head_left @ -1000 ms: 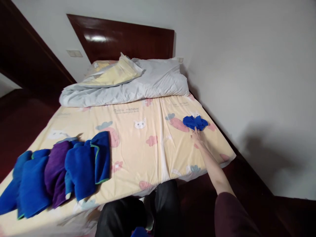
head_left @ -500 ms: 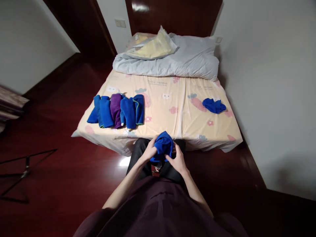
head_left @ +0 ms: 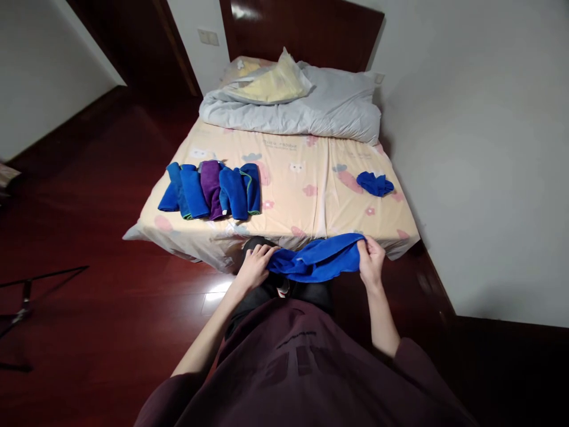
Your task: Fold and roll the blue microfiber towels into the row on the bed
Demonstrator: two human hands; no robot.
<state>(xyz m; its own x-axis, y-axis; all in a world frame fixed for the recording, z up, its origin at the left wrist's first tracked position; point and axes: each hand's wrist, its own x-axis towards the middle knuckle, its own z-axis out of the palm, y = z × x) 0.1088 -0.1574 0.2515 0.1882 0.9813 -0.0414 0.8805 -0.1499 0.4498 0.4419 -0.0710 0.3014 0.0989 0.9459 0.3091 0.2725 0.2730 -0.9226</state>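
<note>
Left grip [head_left: 255, 265] and right grip [head_left: 372, 260] are each closed on an end of blue cloth [head_left: 320, 258], by near edge of bed [head_left: 287, 207].

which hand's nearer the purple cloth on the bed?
Left. The left hand is nearer to the person than the purple cloth and slightly right of it; the right hand is much farther right, at the held blue cloth's other end.

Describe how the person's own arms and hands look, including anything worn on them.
The left hand and right hand are ungloved, and the forearms are bare. Loose, dark maroon sleeves, matching the shirt, end around the elbows.
</note>
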